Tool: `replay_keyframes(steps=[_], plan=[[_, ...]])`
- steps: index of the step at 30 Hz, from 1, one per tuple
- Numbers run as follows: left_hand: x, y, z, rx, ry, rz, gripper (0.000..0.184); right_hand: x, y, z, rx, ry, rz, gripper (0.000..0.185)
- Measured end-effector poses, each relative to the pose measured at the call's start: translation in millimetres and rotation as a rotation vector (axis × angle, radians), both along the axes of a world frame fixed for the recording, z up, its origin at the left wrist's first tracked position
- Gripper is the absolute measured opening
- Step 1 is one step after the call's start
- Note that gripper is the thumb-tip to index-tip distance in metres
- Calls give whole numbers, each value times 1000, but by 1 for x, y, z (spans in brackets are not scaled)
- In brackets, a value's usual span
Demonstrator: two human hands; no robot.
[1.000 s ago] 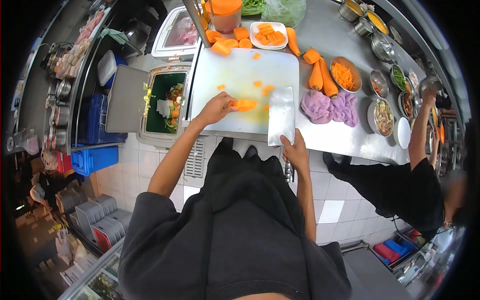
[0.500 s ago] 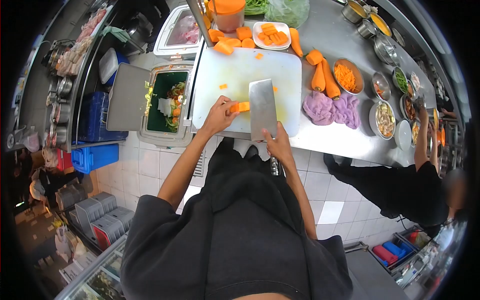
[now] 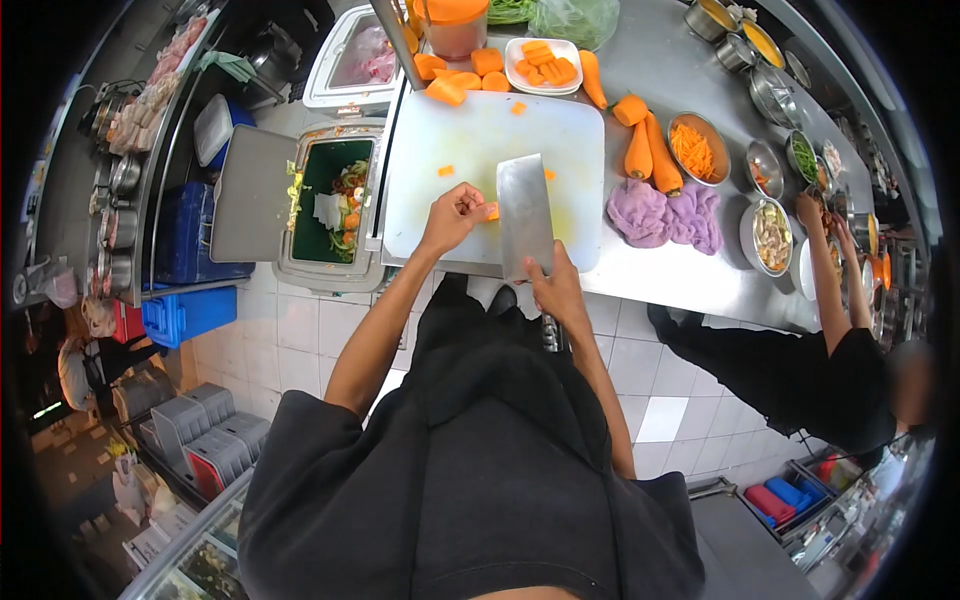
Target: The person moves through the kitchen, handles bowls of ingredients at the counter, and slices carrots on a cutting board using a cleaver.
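My right hand (image 3: 557, 292) is wrapped round the handle of a broad cleaver (image 3: 525, 215), its blade lying over the white cutting board (image 3: 420, 190). Just left of the blade, my left hand (image 3: 456, 216) pinches a small orange carrot piece (image 3: 493, 212) at the fingertips; part of it is hidden by the fingers and the blade. Small carrot bits (image 3: 446, 171) lie scattered on the board. Thicker carrot chunks (image 3: 446, 92) rest along its far edge, near a white dish (image 3: 518, 78) of cut carrot.
Whole carrots (image 3: 638, 152), a purple cloth (image 3: 640, 212) and a bowl of shredded carrot (image 3: 722, 160) are right of the board. To the left stands an open bin (image 3: 290, 272) of scraps. A co-worker (image 3: 800, 380) reaches over bowls at the far right.
My left hand has shifted slightly right toward the blade, and less of the carrot piece shows. The cleaver barely moves. The co-worker's arms have moved left over the bowls.
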State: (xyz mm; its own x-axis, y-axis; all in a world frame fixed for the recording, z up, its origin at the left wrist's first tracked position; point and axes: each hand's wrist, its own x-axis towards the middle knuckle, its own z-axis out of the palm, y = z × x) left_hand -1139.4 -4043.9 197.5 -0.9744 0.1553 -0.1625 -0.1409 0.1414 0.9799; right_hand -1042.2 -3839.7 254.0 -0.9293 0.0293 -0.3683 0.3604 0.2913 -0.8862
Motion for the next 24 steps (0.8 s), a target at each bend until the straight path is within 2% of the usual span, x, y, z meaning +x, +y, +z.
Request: replay_keyframes(steps=[6, 12, 15, 24], plan=[[2, 1, 1, -75, 1, 21, 24, 0, 3, -11, 165, 57, 61, 37], [2, 2, 3, -73, -15, 21, 26, -5, 4, -2, 219, 21, 96, 45], [3, 2, 0, -71, 35, 26, 26, -10, -3, 32, 220, -32, 118, 46], [4, 4, -1, -76, 18, 26, 24, -11, -18, 29, 295, 37, 144, 47]])
